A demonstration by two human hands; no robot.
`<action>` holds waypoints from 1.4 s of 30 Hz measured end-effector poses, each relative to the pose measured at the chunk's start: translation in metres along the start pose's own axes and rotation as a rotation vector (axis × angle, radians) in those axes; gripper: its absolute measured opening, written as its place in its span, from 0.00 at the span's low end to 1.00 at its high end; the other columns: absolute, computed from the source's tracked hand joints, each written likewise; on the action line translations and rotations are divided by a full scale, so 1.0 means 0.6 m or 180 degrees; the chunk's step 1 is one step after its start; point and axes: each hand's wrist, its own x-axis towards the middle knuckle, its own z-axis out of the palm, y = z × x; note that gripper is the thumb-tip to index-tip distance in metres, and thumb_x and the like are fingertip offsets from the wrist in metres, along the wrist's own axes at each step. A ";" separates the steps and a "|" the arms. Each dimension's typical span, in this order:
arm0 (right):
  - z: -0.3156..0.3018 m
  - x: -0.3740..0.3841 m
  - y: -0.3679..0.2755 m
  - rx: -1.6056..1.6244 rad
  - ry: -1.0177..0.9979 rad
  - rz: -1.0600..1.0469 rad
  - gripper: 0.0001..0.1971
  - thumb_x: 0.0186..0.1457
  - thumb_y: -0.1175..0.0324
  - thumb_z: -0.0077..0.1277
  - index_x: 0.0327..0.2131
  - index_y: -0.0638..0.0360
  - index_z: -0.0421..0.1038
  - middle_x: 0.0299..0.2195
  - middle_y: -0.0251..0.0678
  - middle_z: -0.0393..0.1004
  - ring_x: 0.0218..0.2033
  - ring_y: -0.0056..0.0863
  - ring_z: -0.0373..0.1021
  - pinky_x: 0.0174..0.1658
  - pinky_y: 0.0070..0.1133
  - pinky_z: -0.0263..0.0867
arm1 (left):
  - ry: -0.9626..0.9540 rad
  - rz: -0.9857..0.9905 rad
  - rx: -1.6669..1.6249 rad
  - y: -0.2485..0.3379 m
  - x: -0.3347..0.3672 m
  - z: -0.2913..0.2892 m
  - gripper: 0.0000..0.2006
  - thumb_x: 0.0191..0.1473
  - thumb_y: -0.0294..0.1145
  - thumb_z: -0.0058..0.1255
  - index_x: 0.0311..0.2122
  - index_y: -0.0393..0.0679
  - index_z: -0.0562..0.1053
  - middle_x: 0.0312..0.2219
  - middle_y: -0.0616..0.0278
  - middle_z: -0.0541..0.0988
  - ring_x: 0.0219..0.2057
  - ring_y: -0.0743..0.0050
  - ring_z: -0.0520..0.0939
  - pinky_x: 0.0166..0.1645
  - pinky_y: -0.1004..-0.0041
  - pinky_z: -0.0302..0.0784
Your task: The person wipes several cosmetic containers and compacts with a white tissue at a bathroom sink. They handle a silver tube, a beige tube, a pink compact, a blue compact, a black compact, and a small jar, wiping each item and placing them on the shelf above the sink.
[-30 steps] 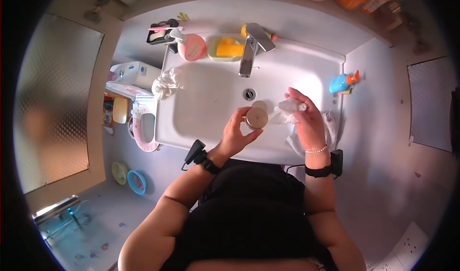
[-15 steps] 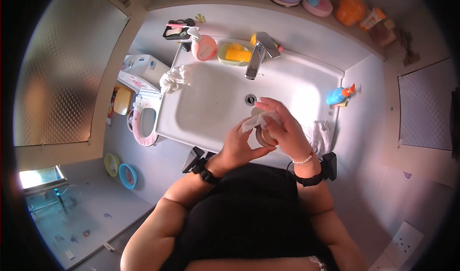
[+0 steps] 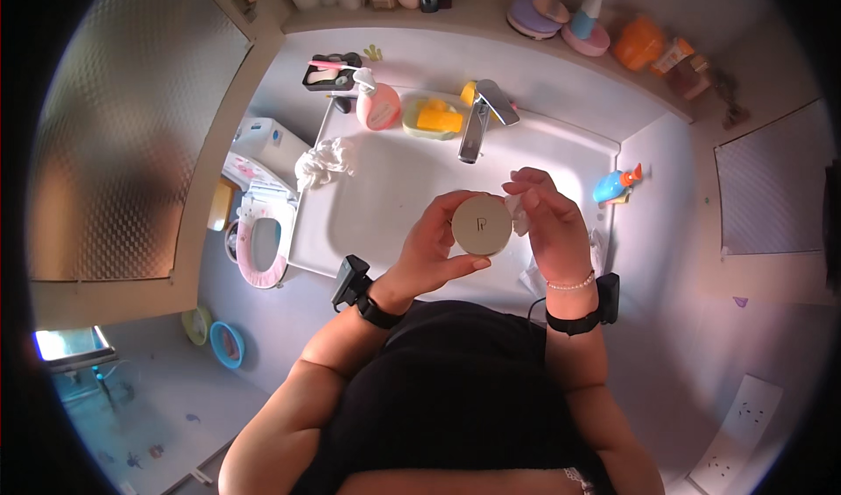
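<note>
My left hand (image 3: 435, 248) is wrapped round the left side of a round compact (image 3: 482, 239), thumb along its near edge. Its flat cream face, with a small dark mark in the middle, is turned up toward me over the near part of the white sink (image 3: 377, 188). At the compact's right edge, my right hand (image 3: 557, 228) has its fingers bent round a crumpled white tissue (image 3: 519, 216). Only part of the tissue shows; the fingers cover the rest. Behind the compact rises the chrome faucet (image 3: 476, 131).
Along the sink's back edge stand a pink pump bottle (image 3: 378, 108) and a green soap dish (image 3: 422, 127) with a yellow block. A white cloth (image 3: 322, 164) lies at the left corner. A blue bottle (image 3: 611, 186) stands right. Bottles and round cases line the shelf (image 3: 473, 13) above.
The compact has turned so that its flat cream face is up, where its rim showed before. My right hand has moved right with the tissue, off the compact's top to its edge.
</note>
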 end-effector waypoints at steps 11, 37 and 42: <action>-0.034 -0.019 -0.025 0.0119 0.0766 0.0240 0.12 0.69 0.61 0.48 0.43 0.60 0.74 0.29 0.23 0.74 0.29 0.10 0.68 0.32 0.12 0.65 | 0.0096 -0.0126 -0.0054 0.037 0.027 -0.051 0.38 0.51 0.32 0.67 0.62 0.40 0.58 0.58 0.49 0.72 0.60 0.63 0.73 0.64 0.62 0.69; 0.088 -0.084 -0.031 -0.0339 -0.0115 -0.1144 0.31 0.73 0.48 0.26 0.52 0.69 0.68 0.57 0.50 0.70 0.57 0.36 0.69 0.61 0.29 0.61 | -0.0379 -0.0513 -0.0900 0.091 -0.026 0.061 0.43 0.51 0.52 0.67 0.64 0.34 0.64 0.57 0.60 0.73 0.58 0.71 0.73 0.63 0.67 0.67; 0.088 -0.082 -0.032 -0.0752 -0.0359 -0.1604 0.32 0.70 0.43 0.33 0.55 0.67 0.65 0.57 0.50 0.69 0.55 0.38 0.69 0.58 0.30 0.63 | -0.0412 -0.0504 -0.1024 0.105 -0.024 0.060 0.40 0.52 0.53 0.66 0.61 0.34 0.67 0.54 0.61 0.76 0.55 0.73 0.74 0.62 0.69 0.68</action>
